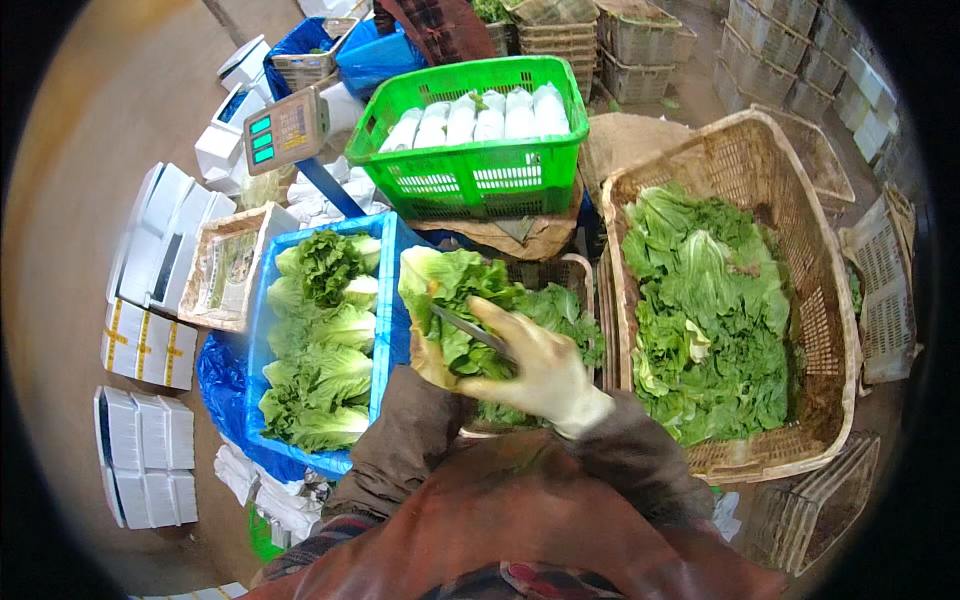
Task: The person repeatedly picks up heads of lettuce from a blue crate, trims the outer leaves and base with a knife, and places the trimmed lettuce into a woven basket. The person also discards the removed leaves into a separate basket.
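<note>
A leafy lettuce head is gripped in my left hand, whose gloved fingers are partly hidden beneath the leaves. Over it, my right hand, in a pale stained glove, holds a knife with the blade lying across the lettuce. Loose green leaves fill a crate under both hands. To the left, a blue-lined crate contains several lettuce heads in rows. A big tan plastic basket at the right holds a heap of lettuce leaves.
A green plastic crate with several white-wrapped bundles stands ahead, beside a scale display on a blue post. White foam boxes line the left. Stacked crates and another person's clothing appear at the back.
</note>
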`<state>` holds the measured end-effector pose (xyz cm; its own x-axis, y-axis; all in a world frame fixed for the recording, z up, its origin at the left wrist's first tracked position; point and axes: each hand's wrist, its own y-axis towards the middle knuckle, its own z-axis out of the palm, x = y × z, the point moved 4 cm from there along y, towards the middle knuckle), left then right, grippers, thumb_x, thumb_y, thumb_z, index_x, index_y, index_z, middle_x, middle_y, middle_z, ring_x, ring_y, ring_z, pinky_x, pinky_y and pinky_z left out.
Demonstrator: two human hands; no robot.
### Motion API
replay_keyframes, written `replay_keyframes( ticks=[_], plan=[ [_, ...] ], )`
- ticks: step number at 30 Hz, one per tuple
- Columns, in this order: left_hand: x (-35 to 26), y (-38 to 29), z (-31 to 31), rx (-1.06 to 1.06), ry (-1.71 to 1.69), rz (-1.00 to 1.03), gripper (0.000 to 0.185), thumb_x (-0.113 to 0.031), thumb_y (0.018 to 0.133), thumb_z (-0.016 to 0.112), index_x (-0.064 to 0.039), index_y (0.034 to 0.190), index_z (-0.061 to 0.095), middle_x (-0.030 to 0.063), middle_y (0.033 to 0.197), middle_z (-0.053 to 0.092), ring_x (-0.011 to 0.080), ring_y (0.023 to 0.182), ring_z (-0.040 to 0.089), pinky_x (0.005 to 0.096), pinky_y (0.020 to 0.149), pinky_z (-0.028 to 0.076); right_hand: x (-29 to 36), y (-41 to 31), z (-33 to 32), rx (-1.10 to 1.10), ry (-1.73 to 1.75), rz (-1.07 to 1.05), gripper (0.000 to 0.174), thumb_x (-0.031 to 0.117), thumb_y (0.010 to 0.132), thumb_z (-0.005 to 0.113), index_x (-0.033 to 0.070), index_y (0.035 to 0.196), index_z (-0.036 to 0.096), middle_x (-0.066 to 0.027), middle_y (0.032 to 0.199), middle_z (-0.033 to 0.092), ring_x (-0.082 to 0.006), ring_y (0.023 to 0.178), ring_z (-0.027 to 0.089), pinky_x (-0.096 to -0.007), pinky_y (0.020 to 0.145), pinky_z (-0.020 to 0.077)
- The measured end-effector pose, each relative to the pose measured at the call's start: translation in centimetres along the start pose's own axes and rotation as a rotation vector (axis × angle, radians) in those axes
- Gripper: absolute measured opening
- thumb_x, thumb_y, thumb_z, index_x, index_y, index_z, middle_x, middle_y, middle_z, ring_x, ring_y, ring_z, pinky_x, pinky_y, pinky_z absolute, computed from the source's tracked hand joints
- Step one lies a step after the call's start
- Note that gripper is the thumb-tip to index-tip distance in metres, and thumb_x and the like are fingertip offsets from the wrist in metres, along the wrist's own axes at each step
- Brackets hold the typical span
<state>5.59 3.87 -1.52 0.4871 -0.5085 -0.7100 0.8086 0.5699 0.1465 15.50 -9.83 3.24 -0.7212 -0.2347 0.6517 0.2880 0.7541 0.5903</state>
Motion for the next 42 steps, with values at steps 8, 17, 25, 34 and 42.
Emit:
replay_keyframes(
  ticks=[8,17,25,34,42],
  plan=[
    [-1.0,0.4,-0.6,-0.270,0.417,0.051,0.045,-0.027,0.106,0.054,-0.004,0.145,0.050,0.0128,0.142,0.057,0.0262,0.122,0.061,0.0416,0.102,0.054,0.1,0.2,-3.9,0.045,0.317,-0.020,0.041,0.019,0.082,0.077,0.005,0.119,0.068,-0.0088,0.098,0.073,-0.0225,0.090,0.073,-0.0350,0.074,0.0587],
    [1.7,-2.7,-1.8,-0.143,0.254,0.305,0.045,-0.027,0.109,0.044,-0.005,0.148,0.044,0.0126,0.135,0.060,0.0270,0.118,0.062,0.0426,0.098,0.056,1.4,2.0,-2.8,0.166,0.261,-0.398,0.027,-0.002,0.075,0.065,0.009,0.097,0.075,-0.0053,0.087,0.073,-0.0224,0.072,0.069,-0.0360,0.068,0.0566],
    [0.7,-4.3,-2.1,-0.325,-0.182,0.254,0.056,-0.048,0.107,0.046,-0.009,0.147,0.047,0.0111,0.137,0.060,0.0268,0.117,0.062,0.0416,0.095,0.055,-0.9,-0.3,2.3,0.471,0.480,-0.048,0.031,0.024,0.083,0.080,0.006,0.107,0.071,-0.0103,0.097,0.069,-0.0304,0.081,0.068,-0.0403,0.069,0.0545],
    [-3.4,-4.4,-6.2,-0.572,-0.352,0.439,0.060,-0.039,0.104,0.058,-0.007,0.151,0.041,0.0173,0.141,0.057,0.0327,0.125,0.060,0.0493,0.106,0.050,-2.5,3.9,3.0,0.341,0.110,0.178,0.074,0.042,0.081,0.085,0.014,0.143,0.058,-0.0146,0.120,0.068,-0.0283,0.101,0.071,-0.0393,0.092,0.0572],
    [-4.1,-8.0,-15.3,-0.792,-0.405,0.522,0.050,-0.019,0.104,0.055,-0.005,0.150,0.042,0.0138,0.137,0.062,0.0277,0.122,0.062,0.0440,0.108,0.049,7.2,8.0,13.4,0.300,0.438,-0.206,0.026,0.007,0.078,0.082,0.003,0.100,0.069,-0.0125,0.095,0.074,-0.0260,0.085,0.074,-0.0345,0.072,0.0577]
  ],
)
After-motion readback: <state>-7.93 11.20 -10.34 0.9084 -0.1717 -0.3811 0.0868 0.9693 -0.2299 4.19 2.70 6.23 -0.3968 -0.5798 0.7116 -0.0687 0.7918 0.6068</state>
